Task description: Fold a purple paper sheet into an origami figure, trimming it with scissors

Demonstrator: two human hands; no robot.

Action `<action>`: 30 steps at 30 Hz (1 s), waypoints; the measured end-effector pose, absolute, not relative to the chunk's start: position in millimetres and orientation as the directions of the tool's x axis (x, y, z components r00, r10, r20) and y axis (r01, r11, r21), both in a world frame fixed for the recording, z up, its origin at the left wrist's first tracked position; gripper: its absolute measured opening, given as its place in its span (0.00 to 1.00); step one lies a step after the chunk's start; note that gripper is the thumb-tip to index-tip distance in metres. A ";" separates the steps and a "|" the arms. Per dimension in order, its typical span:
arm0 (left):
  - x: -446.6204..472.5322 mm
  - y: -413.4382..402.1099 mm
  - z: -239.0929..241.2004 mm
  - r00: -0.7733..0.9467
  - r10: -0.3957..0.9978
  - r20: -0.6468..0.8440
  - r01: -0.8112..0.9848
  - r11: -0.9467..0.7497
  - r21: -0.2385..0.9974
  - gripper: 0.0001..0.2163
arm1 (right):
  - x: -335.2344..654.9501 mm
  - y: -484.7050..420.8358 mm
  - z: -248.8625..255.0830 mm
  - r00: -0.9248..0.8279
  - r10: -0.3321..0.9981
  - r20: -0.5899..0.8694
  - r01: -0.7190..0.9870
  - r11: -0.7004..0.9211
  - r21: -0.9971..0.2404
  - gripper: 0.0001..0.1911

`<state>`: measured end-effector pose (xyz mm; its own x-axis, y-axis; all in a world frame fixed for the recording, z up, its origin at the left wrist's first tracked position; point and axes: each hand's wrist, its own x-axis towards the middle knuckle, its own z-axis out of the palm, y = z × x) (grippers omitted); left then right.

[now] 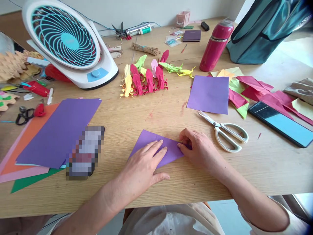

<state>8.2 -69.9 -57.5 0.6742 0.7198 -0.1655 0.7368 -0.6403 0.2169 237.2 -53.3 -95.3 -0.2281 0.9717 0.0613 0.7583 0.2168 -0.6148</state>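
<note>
- Resting across the scene is a light wood-grain counter (pixel 166 122) with a few reddish marks, a pale wall (pixel 151 11) at its far side and pale floor (pixel 226 210) below its near edge.
- One folded purple paper (pixel 171 150) lies on the counter at near centre, under both hands.
- Two bare hands: the left hand (pixel 145 160) lies flat with fingers slightly parted, pressing the paper and gripping nothing; the right hand (pixel 199 147) has curled fingers, thumb and forefinger closed on the paper's right end.
- One purple square sheet (pixel 207 94) lies farther right, with one pair of white-handled scissors (pixel 225 130) on its near side.
- One stack of coloured sheets (pixel 58 130) at left, purple on top, with orange, pink and green edges showing.
- Two phones: one pixelated phone (pixel 85 153) beside the stack, one dark-framed phone (pixel 283 124) at right.
- More than eight folded paper figures (pixel 149 80), red, yellow, green and pink, at far centre, too crowded to count exactly.
- One white fan (pixel 69 40) at far left; one bundle of thin sticks (pixel 146 48) at far centre.
- One magenta bottle (pixel 216 47) and one teal bag (pixel 261 39) at far right; several red, green and yellow paper pieces (pixel 255 88) nearer.
</note>
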 end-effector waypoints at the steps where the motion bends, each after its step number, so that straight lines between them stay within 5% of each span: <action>1: 8.5 -72.7 -59.3 0.672 0.723 -0.161 0.740 -0.643 0.197 0.34 | 237.2 -53.4 -95.2 -0.230 0.971 0.062 0.761 0.219 -0.610 0.08; 30: 10.2 -79.4 -72.6 0.757 0.653 -0.026 0.653 -0.756 0.045 0.20 | 237.6 -51.5 -94.2 -0.240 0.969 0.050 0.748 0.218 -0.627 0.06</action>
